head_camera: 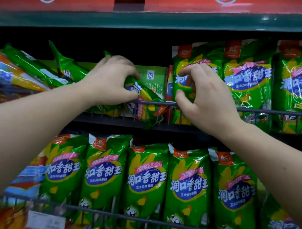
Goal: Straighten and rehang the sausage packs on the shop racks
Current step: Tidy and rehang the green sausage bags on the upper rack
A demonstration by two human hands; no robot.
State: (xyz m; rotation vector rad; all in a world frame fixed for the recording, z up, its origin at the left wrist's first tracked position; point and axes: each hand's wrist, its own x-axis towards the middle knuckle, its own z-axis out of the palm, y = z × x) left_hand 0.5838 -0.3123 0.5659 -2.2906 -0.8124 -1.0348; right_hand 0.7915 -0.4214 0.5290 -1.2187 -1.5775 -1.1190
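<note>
forearms (31,129) rise toward the shelf, where the left hand (110,81) curls its fingers round a slumped sausage pack (147,93) lying over the wire rail (259,110). the right hand (202,99) claws at an upright pack (197,63) beside it, grip unclear. the film looks light, soft and slippery, so pinch the sealed top.

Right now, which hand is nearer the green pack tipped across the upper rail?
Left. The left hand grips the tipped green pack; the right hand hovers just right of it.
</note>
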